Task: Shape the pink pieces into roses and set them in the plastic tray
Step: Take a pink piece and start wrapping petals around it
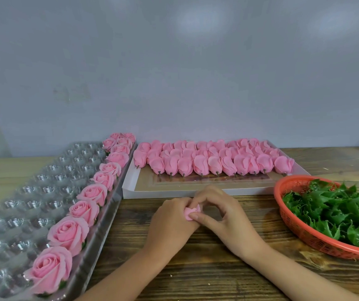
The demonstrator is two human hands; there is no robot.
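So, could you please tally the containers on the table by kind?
Plastic tray: 1
Box: 1
Basket: 1
Total: 3

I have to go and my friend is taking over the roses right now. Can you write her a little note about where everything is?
Hands: the left hand and the right hand both pinch one pink piece above the wooden table. It is only partly shaped.
Done: about a dozen finished roses sit along the right edge of the plastic tray.
Left: most tray cups are empty. Many unshaped pink pieces lie in rows in the white box behind the hands.
Also: an orange basket of green leaves stands on the right.
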